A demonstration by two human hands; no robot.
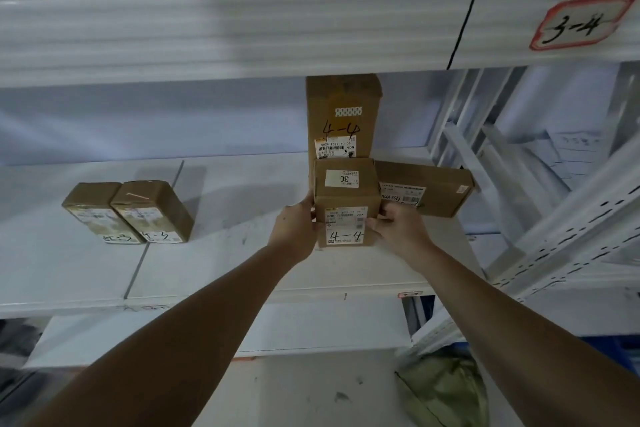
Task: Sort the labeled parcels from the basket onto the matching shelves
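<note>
The left hand [294, 222] and right hand [398, 227] grasp the sides of a cardboard parcel marked 4-4 [344, 204], which sits on the white shelf [214, 267]. Directly behind it stands a tall parcel also marked 4-4 [343, 114], and a flat parcel [433, 192] lies just to its right. Well apart to the left, two parcels marked 4-3 [128, 211] lie side by side.

- Dim, cool bluish light throughout.
- Soft shadows fall right of the two small boxes [128, 211] at centre left.
- Wide-angle distortion bends the shelf beam [242, 31] across the top.
- Lower edges blur.
</note>
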